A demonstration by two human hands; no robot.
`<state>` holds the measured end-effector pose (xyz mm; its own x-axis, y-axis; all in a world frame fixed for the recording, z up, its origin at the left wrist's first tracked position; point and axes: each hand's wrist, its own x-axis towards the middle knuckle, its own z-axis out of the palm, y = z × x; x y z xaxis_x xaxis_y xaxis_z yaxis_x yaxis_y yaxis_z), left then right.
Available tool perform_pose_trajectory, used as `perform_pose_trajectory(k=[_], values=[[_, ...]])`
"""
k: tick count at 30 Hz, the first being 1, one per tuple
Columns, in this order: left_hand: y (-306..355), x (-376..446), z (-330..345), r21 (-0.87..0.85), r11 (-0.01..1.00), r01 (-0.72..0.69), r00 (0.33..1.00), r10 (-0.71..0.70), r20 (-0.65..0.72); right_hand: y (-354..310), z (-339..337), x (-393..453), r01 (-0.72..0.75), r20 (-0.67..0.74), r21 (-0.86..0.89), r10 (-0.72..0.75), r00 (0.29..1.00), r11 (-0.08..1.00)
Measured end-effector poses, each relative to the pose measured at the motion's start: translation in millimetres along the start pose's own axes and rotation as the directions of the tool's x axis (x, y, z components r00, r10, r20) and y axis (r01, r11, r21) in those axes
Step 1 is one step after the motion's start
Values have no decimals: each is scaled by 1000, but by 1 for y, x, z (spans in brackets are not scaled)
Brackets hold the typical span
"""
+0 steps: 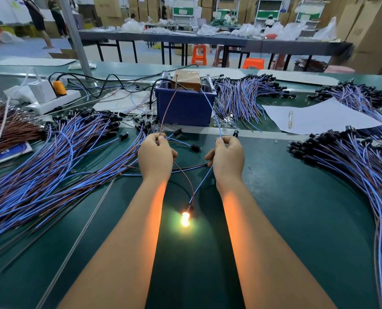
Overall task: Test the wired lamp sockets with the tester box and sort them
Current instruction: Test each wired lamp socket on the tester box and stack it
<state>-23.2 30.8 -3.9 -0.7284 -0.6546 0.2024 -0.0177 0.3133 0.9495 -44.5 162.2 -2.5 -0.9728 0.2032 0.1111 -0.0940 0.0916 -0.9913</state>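
Two hands at centre frame, each pinching a wire junction: left hand grips the brown lead from the tester box against the socket's brown wire; right hand does the same with the blue lead and the blue wire (fingertips curled tight on both, presumably to press bare ends together and close the circuit). Socket under test lies on the green worktop low in the frame, between the forearms, its bulb lit orange; judged a pass. Holding the wires spread apart keeps the two contacts from shorting, and leaves the bulb in plain sight below.

Tester box sits upper centre, just beyond the hands, so the leads reach both hands easily. Heaps of wired sockets lie left, far right and upper right behind the box; which heap is tested and which untested cannot be told. Sheet of paper with a pen right of the box, probably for tallying. Power strip at upper left.

Next step, by judgement: release both pinches, move this socket to the good heap.
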Motion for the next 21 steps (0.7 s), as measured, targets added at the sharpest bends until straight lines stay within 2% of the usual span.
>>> perform_pose_trajectory(k=[21], values=[[-3, 1, 1, -35, 999, 2, 1000, -3, -7, -1, -2, -1, -9, -4, 4, 9, 1000, 1000]])
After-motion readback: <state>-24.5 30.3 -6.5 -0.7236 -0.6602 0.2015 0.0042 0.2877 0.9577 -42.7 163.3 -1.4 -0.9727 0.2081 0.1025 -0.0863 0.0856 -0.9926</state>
